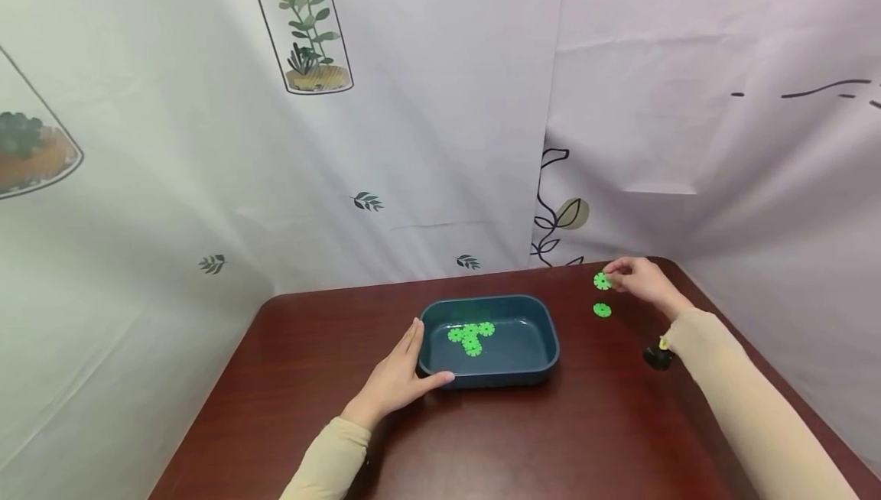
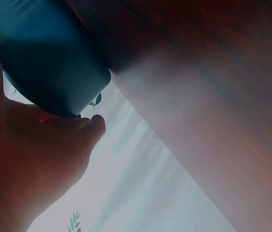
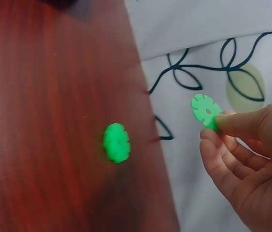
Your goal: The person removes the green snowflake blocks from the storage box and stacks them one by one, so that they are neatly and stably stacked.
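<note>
Between thumb and fingers my right hand point(image 1: 640, 279) pinches a bright green notched disc point(image 3: 205, 109), shaped like a flower with a hole in its middle. Another green disc point(image 1: 602, 310) lies on the table just below it in the head view. My left hand point(image 1: 395, 378) rests on the left end of a dark blue rectangular dish point(image 1: 490, 380), fingers along its side and thumb at the front rim. Inside the dish, toward its left, several green discs point(image 1: 471, 338) lie grouped. In the left wrist view the dish's outer wall point(image 2: 53, 63) stands over the thumb and fingers.
The dish stands on a dark red-brown wooden table point(image 1: 330, 362). A white cloth point(image 1: 440, 141) printed with plants hangs behind the table's back edge and along its sides. A small black object point(image 1: 658, 358) shows at the right wrist.
</note>
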`<state>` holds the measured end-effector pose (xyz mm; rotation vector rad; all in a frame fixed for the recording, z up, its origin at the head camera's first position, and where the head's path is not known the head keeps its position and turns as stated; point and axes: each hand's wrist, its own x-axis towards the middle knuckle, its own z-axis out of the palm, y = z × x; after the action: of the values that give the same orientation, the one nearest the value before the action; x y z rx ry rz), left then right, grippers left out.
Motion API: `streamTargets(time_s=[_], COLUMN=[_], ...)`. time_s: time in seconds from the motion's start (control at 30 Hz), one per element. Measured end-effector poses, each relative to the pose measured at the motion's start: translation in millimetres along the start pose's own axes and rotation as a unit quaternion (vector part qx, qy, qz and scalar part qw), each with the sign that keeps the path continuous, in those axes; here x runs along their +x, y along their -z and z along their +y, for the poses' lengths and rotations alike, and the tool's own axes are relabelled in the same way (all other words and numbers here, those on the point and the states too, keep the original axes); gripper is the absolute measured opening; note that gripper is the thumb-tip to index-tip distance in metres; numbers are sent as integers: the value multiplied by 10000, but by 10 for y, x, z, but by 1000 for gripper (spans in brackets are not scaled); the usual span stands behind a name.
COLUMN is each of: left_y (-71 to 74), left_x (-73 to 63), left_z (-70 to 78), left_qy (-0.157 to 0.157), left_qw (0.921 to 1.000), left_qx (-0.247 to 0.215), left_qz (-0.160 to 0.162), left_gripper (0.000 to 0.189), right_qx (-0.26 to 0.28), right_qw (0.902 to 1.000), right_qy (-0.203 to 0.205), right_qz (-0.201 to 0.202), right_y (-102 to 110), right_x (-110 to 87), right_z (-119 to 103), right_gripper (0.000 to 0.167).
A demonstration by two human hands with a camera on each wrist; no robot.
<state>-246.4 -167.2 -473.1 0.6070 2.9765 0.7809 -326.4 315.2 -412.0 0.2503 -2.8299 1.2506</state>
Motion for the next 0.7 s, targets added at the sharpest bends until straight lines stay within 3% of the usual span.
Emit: streamTargets(time_s=[0.4, 0.7], left_y=[5, 8], left_x=[-7, 6], left_z=[-19, -1], left_qy=[3, -15], left_qw=[10000, 10000], left_qx=[2, 20], left_qz=[6, 15], left_gripper=[120, 121], right_qx=[222, 404], right_qw=[9996, 9988], right_qy=[-141, -255], right_qz=[-96, -144], right_y=[-238, -326], right_x=[-60, -80], right_z=[303, 409], right_gripper=[27, 24])
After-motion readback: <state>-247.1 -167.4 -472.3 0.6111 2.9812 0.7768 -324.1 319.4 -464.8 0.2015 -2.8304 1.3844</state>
